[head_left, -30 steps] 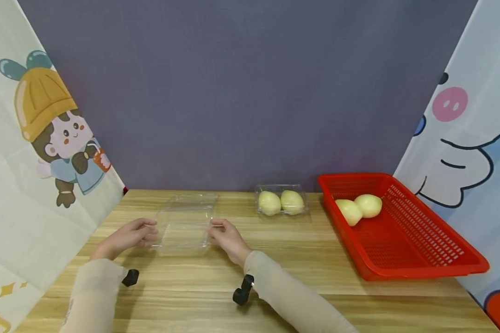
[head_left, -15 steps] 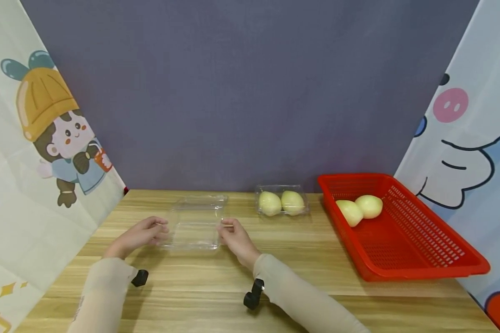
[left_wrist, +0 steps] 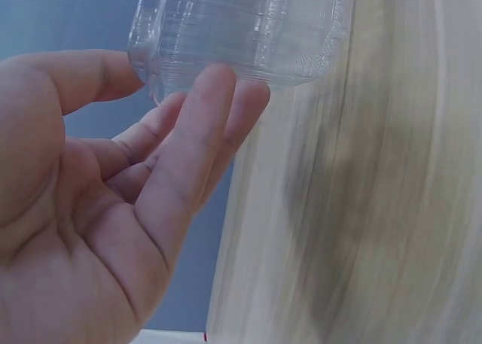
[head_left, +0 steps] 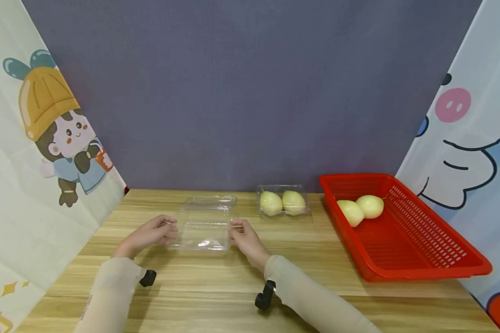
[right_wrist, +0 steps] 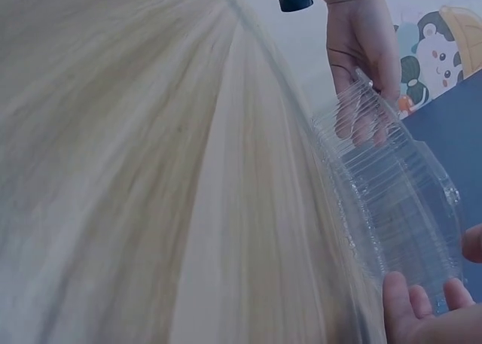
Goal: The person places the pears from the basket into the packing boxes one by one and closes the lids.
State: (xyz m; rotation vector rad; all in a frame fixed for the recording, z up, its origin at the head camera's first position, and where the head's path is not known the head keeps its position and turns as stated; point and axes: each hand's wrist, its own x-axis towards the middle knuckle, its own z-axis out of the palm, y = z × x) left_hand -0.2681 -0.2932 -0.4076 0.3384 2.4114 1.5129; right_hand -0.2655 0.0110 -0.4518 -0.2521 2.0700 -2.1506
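Observation:
A clear plastic clamshell box stands with its lid folded back, at the left middle of the wooden table. My left hand holds its left edge; in the left wrist view, the thumb meets the rim of the box and the fingertips lie along its side. On the opposite edge, my right hand pinches the rim between thumb and fingers. From the right wrist view, both hands flank the transparent box. Nothing shows inside it.
A second clear box at the back holds two pale yellow, rounded fruit-like pieces. To the right stands a red plastic basket with two similar pieces. A dark backdrop rises behind the table.
Both hands have moved right together with the clear box, bringing it closer to the second box. The filled box and the basket have stayed put.

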